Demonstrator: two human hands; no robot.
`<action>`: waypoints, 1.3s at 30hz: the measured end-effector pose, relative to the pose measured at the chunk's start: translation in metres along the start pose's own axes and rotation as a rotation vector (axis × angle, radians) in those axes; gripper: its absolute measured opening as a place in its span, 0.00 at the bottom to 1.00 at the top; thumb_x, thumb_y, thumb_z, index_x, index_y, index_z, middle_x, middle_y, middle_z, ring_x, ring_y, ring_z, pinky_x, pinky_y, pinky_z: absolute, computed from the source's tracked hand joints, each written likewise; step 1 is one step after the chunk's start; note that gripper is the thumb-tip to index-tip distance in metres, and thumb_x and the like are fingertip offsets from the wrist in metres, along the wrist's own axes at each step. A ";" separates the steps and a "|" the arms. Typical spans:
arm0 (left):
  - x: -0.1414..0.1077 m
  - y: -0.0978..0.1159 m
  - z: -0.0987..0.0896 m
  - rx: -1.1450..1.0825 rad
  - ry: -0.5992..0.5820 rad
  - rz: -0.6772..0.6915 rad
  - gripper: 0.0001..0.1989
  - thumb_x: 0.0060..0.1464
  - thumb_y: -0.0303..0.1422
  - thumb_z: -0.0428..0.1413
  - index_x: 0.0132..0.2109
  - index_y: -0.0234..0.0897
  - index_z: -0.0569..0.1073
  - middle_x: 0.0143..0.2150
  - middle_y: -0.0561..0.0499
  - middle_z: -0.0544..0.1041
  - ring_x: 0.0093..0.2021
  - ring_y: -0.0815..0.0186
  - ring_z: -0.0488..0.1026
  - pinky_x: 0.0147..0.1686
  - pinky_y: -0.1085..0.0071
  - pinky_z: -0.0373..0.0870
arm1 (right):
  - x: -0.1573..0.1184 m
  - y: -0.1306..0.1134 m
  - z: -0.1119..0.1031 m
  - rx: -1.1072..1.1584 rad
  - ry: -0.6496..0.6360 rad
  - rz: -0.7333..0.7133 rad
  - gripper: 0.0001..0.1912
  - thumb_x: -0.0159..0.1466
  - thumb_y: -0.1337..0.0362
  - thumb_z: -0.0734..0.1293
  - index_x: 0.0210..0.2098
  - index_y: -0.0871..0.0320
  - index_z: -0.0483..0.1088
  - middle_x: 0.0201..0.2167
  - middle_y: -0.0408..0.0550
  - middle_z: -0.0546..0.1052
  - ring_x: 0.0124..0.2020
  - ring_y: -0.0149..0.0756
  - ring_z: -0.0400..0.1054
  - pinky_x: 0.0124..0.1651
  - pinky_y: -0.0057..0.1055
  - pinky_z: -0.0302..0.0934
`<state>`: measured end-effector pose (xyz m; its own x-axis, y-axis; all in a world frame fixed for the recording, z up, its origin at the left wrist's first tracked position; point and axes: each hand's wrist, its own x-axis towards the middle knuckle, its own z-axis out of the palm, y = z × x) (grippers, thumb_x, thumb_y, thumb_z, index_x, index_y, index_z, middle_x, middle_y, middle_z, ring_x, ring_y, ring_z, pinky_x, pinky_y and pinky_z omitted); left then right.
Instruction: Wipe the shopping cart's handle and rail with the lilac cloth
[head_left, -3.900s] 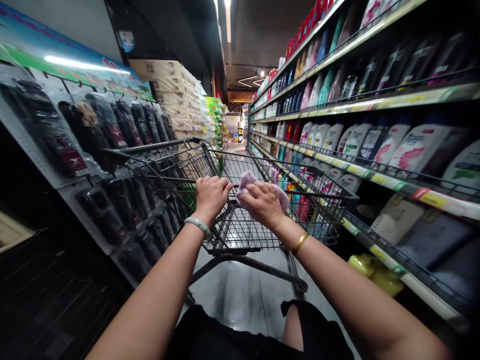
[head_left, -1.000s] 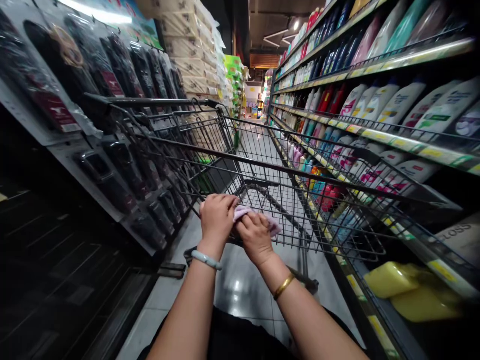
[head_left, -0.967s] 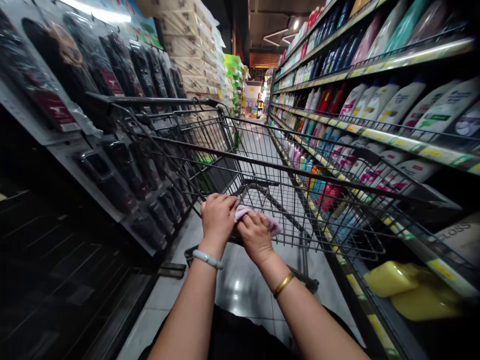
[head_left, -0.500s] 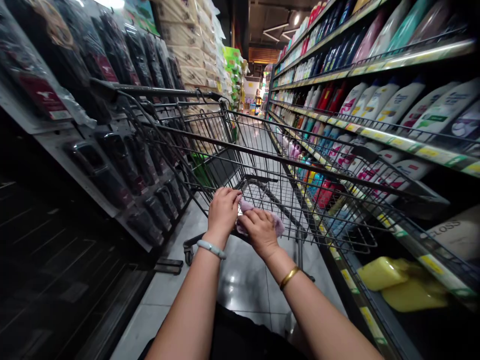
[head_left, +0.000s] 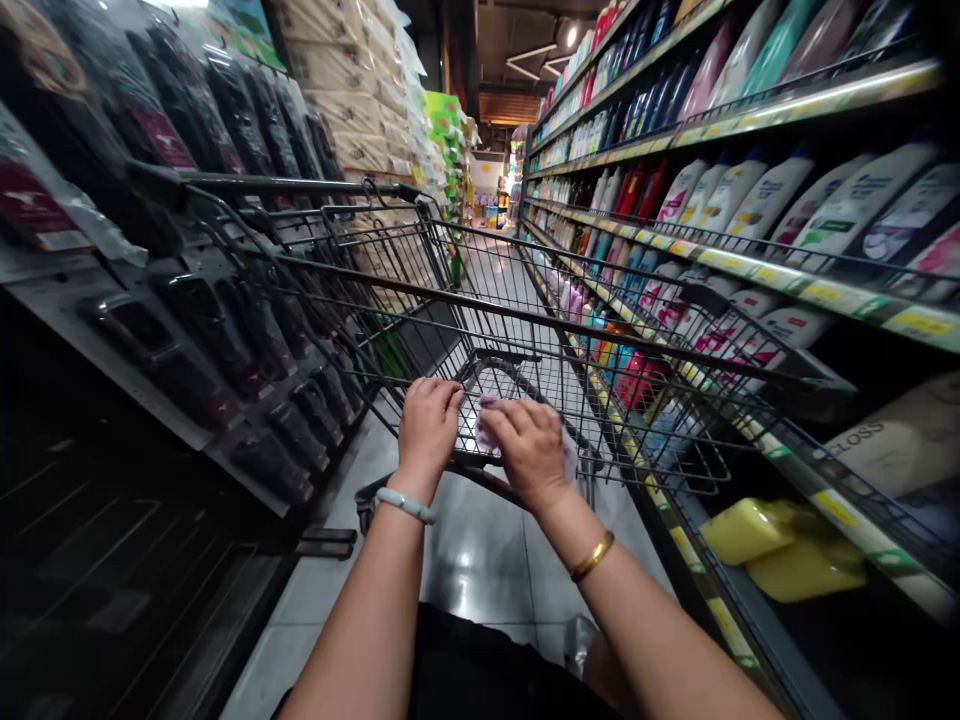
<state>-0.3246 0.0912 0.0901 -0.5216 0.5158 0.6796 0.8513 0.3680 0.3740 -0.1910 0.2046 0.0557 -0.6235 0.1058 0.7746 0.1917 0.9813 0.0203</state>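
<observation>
your right hand [head_left: 532, 450], fingers pressed over the cloth [head_left: 487, 437] on the cart [head_left: 487, 304] at twelve o'clock, has edged away from your left hand [head_left: 429, 425], curled and seemingly gripping the cart.

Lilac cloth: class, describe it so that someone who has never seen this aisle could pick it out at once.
Find the wire shopping cart in the aisle, then the two hands at its near side. The cloth is bunched under the right hand, the one with the gold bangle. Its pale lilac fabric stands out from the dark wires around it.
</observation>
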 end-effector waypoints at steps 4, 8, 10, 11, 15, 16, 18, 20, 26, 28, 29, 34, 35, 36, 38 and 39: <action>0.000 -0.001 0.002 0.007 0.019 -0.004 0.15 0.67 0.37 0.47 0.42 0.39 0.77 0.40 0.46 0.76 0.45 0.58 0.69 0.54 0.59 0.66 | -0.006 0.002 0.003 -0.052 0.009 -0.017 0.11 0.70 0.63 0.63 0.51 0.50 0.72 0.50 0.47 0.78 0.51 0.42 0.63 0.54 0.41 0.51; -0.001 -0.003 0.003 -0.027 0.016 -0.005 0.15 0.66 0.37 0.47 0.45 0.40 0.78 0.42 0.47 0.76 0.47 0.59 0.70 0.55 0.59 0.67 | -0.019 -0.005 0.022 -0.058 -0.086 -0.102 0.05 0.69 0.65 0.65 0.40 0.52 0.74 0.41 0.45 0.79 0.44 0.41 0.65 0.49 0.40 0.52; -0.001 -0.004 0.003 -0.037 0.019 -0.010 0.14 0.66 0.36 0.48 0.46 0.40 0.78 0.44 0.46 0.77 0.49 0.58 0.70 0.57 0.58 0.66 | -0.014 -0.005 0.018 -0.039 -0.066 -0.108 0.05 0.69 0.64 0.65 0.40 0.51 0.74 0.41 0.44 0.79 0.45 0.40 0.65 0.49 0.40 0.52; -0.002 -0.004 0.004 -0.035 0.021 -0.014 0.14 0.66 0.36 0.48 0.46 0.40 0.78 0.45 0.46 0.77 0.50 0.58 0.70 0.57 0.58 0.66 | -0.010 -0.003 0.013 -0.032 -0.036 -0.097 0.06 0.70 0.63 0.64 0.42 0.50 0.74 0.44 0.43 0.79 0.47 0.40 0.64 0.50 0.40 0.52; -0.003 -0.006 0.008 -0.003 0.030 -0.021 0.13 0.65 0.36 0.50 0.45 0.38 0.78 0.46 0.45 0.76 0.52 0.57 0.69 0.60 0.56 0.65 | 0.000 0.007 -0.001 -0.043 0.068 -0.054 0.12 0.72 0.61 0.62 0.53 0.47 0.71 0.52 0.41 0.77 0.53 0.41 0.61 0.55 0.41 0.50; -0.003 -0.007 0.009 0.004 0.032 -0.016 0.13 0.65 0.36 0.50 0.46 0.38 0.78 0.47 0.45 0.76 0.52 0.57 0.69 0.61 0.56 0.64 | -0.003 0.008 0.003 -0.055 0.051 -0.059 0.12 0.72 0.61 0.62 0.53 0.48 0.71 0.52 0.42 0.77 0.53 0.40 0.61 0.54 0.41 0.49; -0.003 -0.008 0.010 0.010 0.034 -0.005 0.12 0.65 0.35 0.50 0.46 0.37 0.77 0.47 0.46 0.76 0.52 0.57 0.69 0.62 0.56 0.63 | -0.012 0.006 0.016 -0.077 -0.035 -0.095 0.08 0.71 0.62 0.63 0.48 0.50 0.73 0.49 0.43 0.78 0.50 0.40 0.62 0.53 0.40 0.50; -0.004 -0.009 0.010 0.008 0.024 0.002 0.12 0.65 0.35 0.50 0.46 0.38 0.77 0.47 0.46 0.76 0.52 0.57 0.69 0.61 0.56 0.64 | -0.021 0.001 0.029 -0.081 -0.130 -0.143 0.05 0.70 0.63 0.64 0.41 0.52 0.73 0.43 0.43 0.78 0.48 0.40 0.62 0.53 0.40 0.50; -0.004 -0.010 0.015 0.026 0.041 -0.042 0.12 0.64 0.36 0.51 0.48 0.39 0.78 0.49 0.45 0.77 0.56 0.56 0.69 0.63 0.55 0.63 | -0.001 0.005 0.007 -0.030 0.031 -0.068 0.09 0.72 0.60 0.63 0.48 0.48 0.73 0.49 0.43 0.78 0.52 0.40 0.61 0.53 0.40 0.49; -0.004 -0.011 0.017 0.025 0.041 -0.052 0.13 0.64 0.36 0.51 0.48 0.39 0.78 0.51 0.45 0.77 0.57 0.56 0.69 0.64 0.54 0.63 | 0.005 0.008 -0.001 -0.035 0.081 -0.036 0.11 0.72 0.60 0.62 0.51 0.48 0.72 0.51 0.42 0.77 0.53 0.41 0.60 0.55 0.41 0.48; -0.005 -0.011 0.017 0.021 0.045 -0.054 0.13 0.64 0.36 0.51 0.48 0.39 0.79 0.51 0.45 0.77 0.58 0.56 0.69 0.64 0.54 0.62 | 0.006 0.008 -0.002 -0.039 0.065 -0.038 0.11 0.72 0.61 0.63 0.51 0.48 0.72 0.50 0.42 0.78 0.53 0.41 0.60 0.55 0.41 0.49; -0.010 -0.006 0.011 0.009 0.135 -0.049 0.15 0.63 0.31 0.50 0.52 0.39 0.78 0.57 0.46 0.77 0.62 0.56 0.68 0.65 0.55 0.63 | -0.002 -0.004 0.009 -0.037 -0.043 -0.145 0.05 0.69 0.64 0.65 0.39 0.52 0.74 0.42 0.44 0.79 0.46 0.40 0.63 0.49 0.39 0.51; -0.011 -0.003 0.009 0.028 0.154 -0.050 0.16 0.63 0.30 0.50 0.53 0.39 0.78 0.58 0.46 0.76 0.62 0.56 0.68 0.64 0.55 0.64 | -0.001 -0.005 0.007 -0.030 -0.016 -0.146 0.05 0.69 0.63 0.65 0.40 0.52 0.75 0.43 0.43 0.79 0.47 0.40 0.63 0.50 0.39 0.51; -0.013 0.000 0.007 0.052 0.172 -0.052 0.16 0.63 0.29 0.50 0.53 0.40 0.77 0.58 0.46 0.76 0.62 0.55 0.68 0.64 0.55 0.64 | 0.001 -0.004 0.004 -0.025 0.024 -0.129 0.06 0.70 0.63 0.65 0.43 0.51 0.75 0.45 0.43 0.79 0.48 0.40 0.63 0.51 0.40 0.51; -0.014 0.008 0.004 0.094 0.209 -0.063 0.15 0.62 0.29 0.51 0.52 0.40 0.78 0.56 0.45 0.77 0.60 0.54 0.69 0.63 0.54 0.64 | 0.007 0.001 -0.005 -0.032 0.103 -0.048 0.10 0.71 0.61 0.64 0.50 0.48 0.73 0.51 0.43 0.77 0.52 0.41 0.62 0.55 0.41 0.50; -0.014 0.013 0.003 0.107 0.231 -0.076 0.14 0.62 0.30 0.51 0.51 0.39 0.78 0.54 0.45 0.78 0.58 0.54 0.70 0.61 0.53 0.64 | 0.008 0.005 -0.009 -0.040 0.127 -0.002 0.12 0.71 0.61 0.63 0.53 0.47 0.72 0.53 0.44 0.76 0.54 0.42 0.61 0.56 0.42 0.50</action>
<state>-0.3066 0.0912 0.0836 -0.5465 0.2973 0.7829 0.7928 0.4850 0.3692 -0.1886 0.2086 0.0677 -0.5236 0.0800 0.8482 0.2217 0.9741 0.0450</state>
